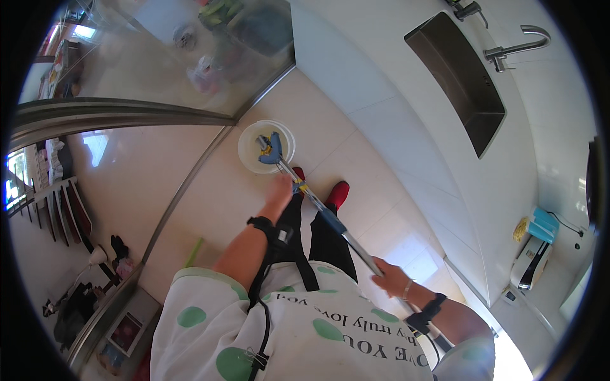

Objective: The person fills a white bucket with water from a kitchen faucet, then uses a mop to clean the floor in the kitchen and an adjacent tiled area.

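Observation:
A squeeze mop (pixel 331 219) with a metal pole and blue plastic parts slants across the view. Its blue head (pixel 271 150) is tilted down into a round white bucket (pixel 243 155) on the floor. My right hand (pixel 391 277) is wrapped around the upper pole. Lower down, my left hand (pixel 280 191) is curled at a blue and yellow fitting on the pole, close to the bucket. Motion blurs this hand, and its fingers are hard to make out. Light-coloured liquid seems to be inside the bucket. The sponge part is mostly hidden by the mop head.
My red shoes (pixel 337 194) stand just behind the bucket on the tiled floor (pixel 376 190). At right runs a white counter (pixel 505 181) with a steel sink (pixel 460 81) and tap (pixel 519 47). A glass panel (pixel 143 62) and metal floor track (pixel 190 183) lie to the left.

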`<state>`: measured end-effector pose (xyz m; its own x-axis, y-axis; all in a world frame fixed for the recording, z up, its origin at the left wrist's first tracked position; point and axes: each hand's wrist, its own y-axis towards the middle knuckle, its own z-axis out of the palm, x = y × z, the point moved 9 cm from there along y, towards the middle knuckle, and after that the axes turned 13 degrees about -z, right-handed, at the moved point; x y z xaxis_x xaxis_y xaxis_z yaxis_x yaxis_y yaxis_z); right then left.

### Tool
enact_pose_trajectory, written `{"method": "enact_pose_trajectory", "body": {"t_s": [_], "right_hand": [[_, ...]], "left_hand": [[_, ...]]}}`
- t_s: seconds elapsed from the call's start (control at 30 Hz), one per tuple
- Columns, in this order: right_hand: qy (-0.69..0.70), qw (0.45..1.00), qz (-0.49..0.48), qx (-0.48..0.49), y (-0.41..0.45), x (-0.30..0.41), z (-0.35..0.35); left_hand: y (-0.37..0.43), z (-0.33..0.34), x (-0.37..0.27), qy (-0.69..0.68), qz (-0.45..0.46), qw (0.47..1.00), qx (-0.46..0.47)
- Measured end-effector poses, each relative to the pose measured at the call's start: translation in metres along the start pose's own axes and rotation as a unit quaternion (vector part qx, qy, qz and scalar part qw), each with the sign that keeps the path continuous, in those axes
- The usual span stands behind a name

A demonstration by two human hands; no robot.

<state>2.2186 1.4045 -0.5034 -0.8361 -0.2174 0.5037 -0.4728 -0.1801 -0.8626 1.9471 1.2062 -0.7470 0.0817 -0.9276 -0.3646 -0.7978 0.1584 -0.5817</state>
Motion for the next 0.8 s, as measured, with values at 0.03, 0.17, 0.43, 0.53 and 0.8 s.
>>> {"method": "enact_pose_trajectory", "body": {"t_s": [0.03, 0.17, 0.43, 0.53, 0.8], "right_hand": [[-0.05, 0.998, 0.033, -0.011, -0.007, -0.031, -0.013], [-0.345, 0.926, 0.073, -0.137, -0.056, -0.114, -0.086], [-0.321, 0.915, 0.099, -0.224, -0.165, -0.081, -0.065], [-0.253, 0.919, 0.123, -0.277, -0.202, -0.09, -0.03], [-0.146, 0.936, 0.105, -0.303, -0.149, -0.121, 0.019]], "left_hand": [[0.01, -0.003, -0.005, 0.036, 0.109, 0.991, -0.066], [0.018, -0.023, -0.022, -0.214, -0.081, 0.965, 0.128], [0.034, -0.034, -0.01, -0.134, -0.011, 0.989, -0.061], [0.028, -0.019, -0.029, -0.114, 0.048, 0.991, -0.043], [-0.039, 0.002, -0.128, -0.128, 0.273, 0.951, 0.063]]}}
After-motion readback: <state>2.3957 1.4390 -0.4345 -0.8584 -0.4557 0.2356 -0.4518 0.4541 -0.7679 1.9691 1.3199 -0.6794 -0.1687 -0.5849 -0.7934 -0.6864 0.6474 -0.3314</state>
